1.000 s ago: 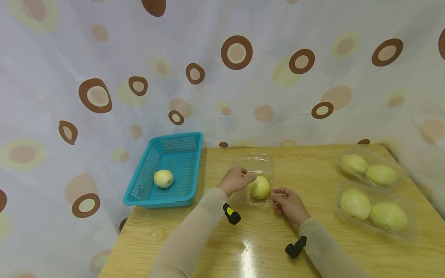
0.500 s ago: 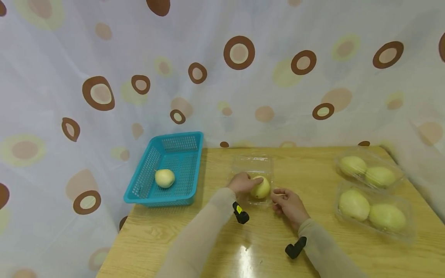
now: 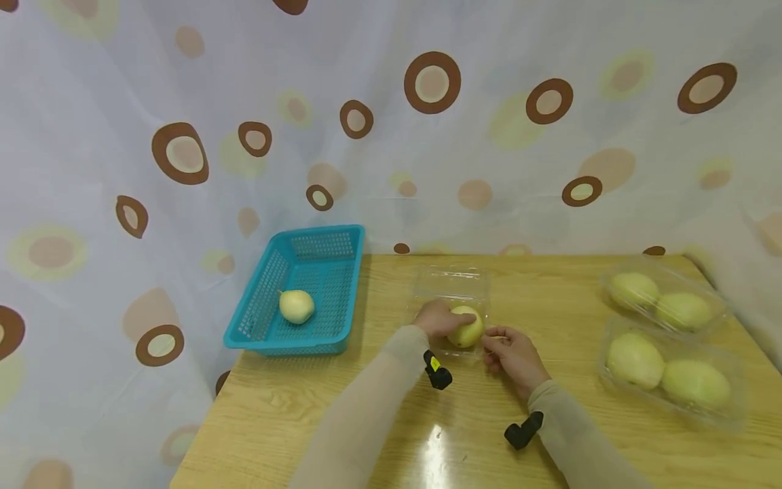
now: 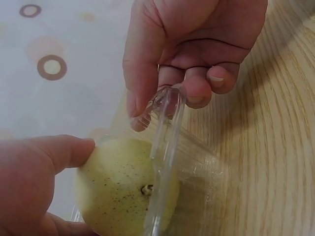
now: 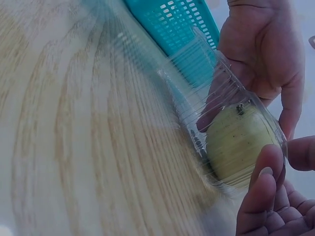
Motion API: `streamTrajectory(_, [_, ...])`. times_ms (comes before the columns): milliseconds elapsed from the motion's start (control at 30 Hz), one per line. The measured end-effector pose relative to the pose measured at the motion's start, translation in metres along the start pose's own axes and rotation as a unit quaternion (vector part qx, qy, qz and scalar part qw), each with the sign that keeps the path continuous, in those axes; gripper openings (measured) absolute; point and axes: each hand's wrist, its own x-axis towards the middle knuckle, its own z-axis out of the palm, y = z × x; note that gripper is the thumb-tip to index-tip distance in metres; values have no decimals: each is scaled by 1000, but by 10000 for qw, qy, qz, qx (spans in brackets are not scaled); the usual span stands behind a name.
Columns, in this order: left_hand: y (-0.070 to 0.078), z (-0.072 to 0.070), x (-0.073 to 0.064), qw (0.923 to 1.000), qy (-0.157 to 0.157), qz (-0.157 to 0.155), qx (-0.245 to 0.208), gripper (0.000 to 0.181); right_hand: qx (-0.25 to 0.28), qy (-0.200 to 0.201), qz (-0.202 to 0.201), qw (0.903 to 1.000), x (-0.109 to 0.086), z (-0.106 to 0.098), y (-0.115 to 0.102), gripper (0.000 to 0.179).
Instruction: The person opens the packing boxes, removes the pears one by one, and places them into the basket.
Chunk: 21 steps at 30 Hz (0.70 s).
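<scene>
A pale yellow-green pear [image 3: 468,332] sits at the right end of an open clear plastic clamshell box [image 3: 451,277] on the table. My left hand [image 3: 436,318] grips this pear from the left, its thumb over the top; the left wrist view shows the pear [image 4: 115,179] dark-speckled, with a small brown hollow. At the box's right side, my right hand [image 3: 513,356] pinches the plastic rim between thumb and fingers. Through the clear wall the pear [image 5: 238,140] shows in the right wrist view. Part of the left hand is hidden behind box and pear there.
To the left stands a blue perforated basket [image 3: 354,292] with one pear [image 3: 296,306] in it. Two clear boxes, each holding two pears, lie at the right: a back box [image 3: 658,299] and a front box [image 3: 672,373]. A patterned curtain [image 3: 476,149] hangs behind the wooden table [image 3: 275,421].
My left hand has moved right from the pear's upper left side and now wraps its left side, thumb on top. My right hand stays at the box rim. The head view has shifted slightly.
</scene>
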Motion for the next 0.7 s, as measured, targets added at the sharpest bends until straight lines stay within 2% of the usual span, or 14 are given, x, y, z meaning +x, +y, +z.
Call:
streamTrajectory(333, [1, 4, 9, 9998, -52, -165, 6, 59, -37, -142, 106, 9998, 4, -3, -3, 33])
streamTrajectory(500, [2, 4, 6, 9994, -103, -331, 13, 64, -8, -172, 122, 9998, 3, -4, -3, 33])
streamTrajectory(700, [3, 6, 7, 9992, -135, -350, 136, 68, 57, -182, 94, 9998, 2, -5, -3, 33])
